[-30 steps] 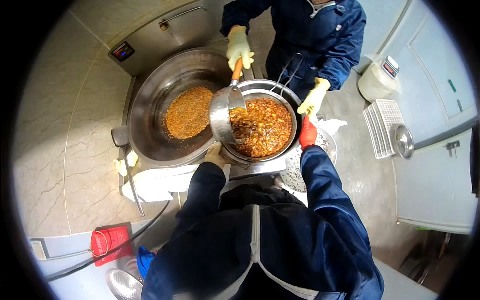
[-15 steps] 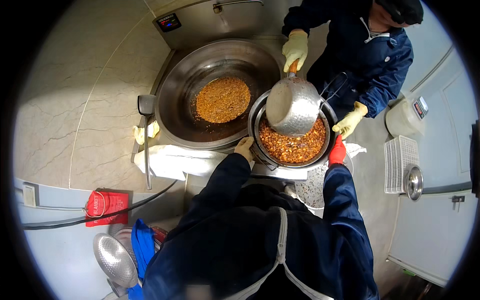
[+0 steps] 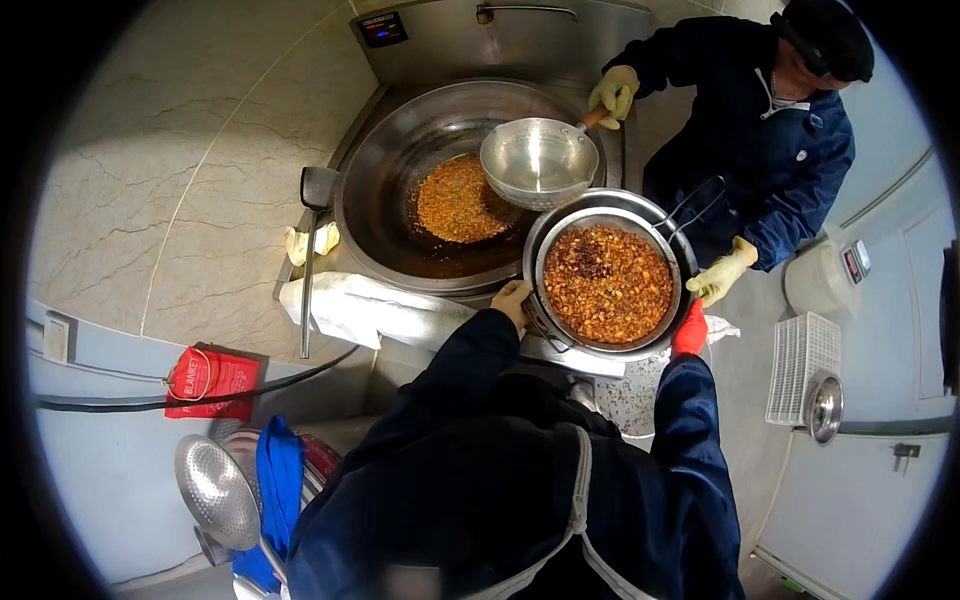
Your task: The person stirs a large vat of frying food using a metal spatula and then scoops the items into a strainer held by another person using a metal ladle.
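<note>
A round metal basin (image 3: 684, 250) with a smaller strainer-like bowl nested in it stands in front of me, full of a reddish-brown chopped mixture (image 3: 608, 285). My left hand (image 3: 512, 300) is closed on the left rim of the basin. At its right rim my right hand (image 3: 690, 328), in a red glove, is closed too. A co-worker's gloved hand touches the same rim just above my right hand. The co-worker's other gloved hand holds a saucepan (image 3: 540, 160) by its wooden handle; its inside looks empty, and it hangs over the edge of the large wok.
The large wok (image 3: 390, 225) holds grainy brown bits in oil. A long-handled spatula (image 3: 307, 270) leans at its left, near a white cloth (image 3: 360, 305). On the right are a white plastic basket (image 3: 803, 368), a steel bowl (image 3: 824, 410) and a white bucket (image 3: 815, 280).
The co-worker's saucepan has moved left from above the basin to over the wok's edge, and it has turned upright. The basin's contents now show in full. My hands stay on the rim.
</note>
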`<control>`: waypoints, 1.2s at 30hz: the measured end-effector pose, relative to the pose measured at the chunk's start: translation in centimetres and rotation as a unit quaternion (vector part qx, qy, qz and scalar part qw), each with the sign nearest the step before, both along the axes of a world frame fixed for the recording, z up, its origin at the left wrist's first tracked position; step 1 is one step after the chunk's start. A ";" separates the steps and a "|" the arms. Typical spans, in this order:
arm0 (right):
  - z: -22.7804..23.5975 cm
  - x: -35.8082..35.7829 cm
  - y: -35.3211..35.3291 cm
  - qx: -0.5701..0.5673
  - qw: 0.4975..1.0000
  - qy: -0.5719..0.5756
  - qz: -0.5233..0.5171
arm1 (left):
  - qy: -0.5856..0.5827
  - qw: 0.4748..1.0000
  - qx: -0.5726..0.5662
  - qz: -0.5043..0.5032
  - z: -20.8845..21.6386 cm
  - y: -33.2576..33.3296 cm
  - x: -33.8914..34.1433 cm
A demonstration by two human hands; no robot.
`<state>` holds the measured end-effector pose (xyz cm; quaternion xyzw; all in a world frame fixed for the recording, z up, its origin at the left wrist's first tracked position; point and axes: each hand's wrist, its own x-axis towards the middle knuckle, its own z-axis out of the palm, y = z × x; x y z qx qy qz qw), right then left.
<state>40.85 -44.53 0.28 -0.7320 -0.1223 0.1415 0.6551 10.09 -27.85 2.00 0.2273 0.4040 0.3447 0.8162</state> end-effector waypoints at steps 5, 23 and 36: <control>-0.9 0.6 -0.3 -0.016 1.000 -0.004 0.011 | 0.008 1.000 0.000 -0.009 0.4 -0.1 0.1; 1.1 -0.3 -0.4 -0.097 0.995 -0.003 0.018 | -0.015 1.000 -0.018 0.019 0.7 -0.4 0.1; 0.6 -0.6 -0.1 -0.057 0.998 -0.032 -0.019 | -0.010 0.999 -0.015 0.034 1.6 -0.5 0.3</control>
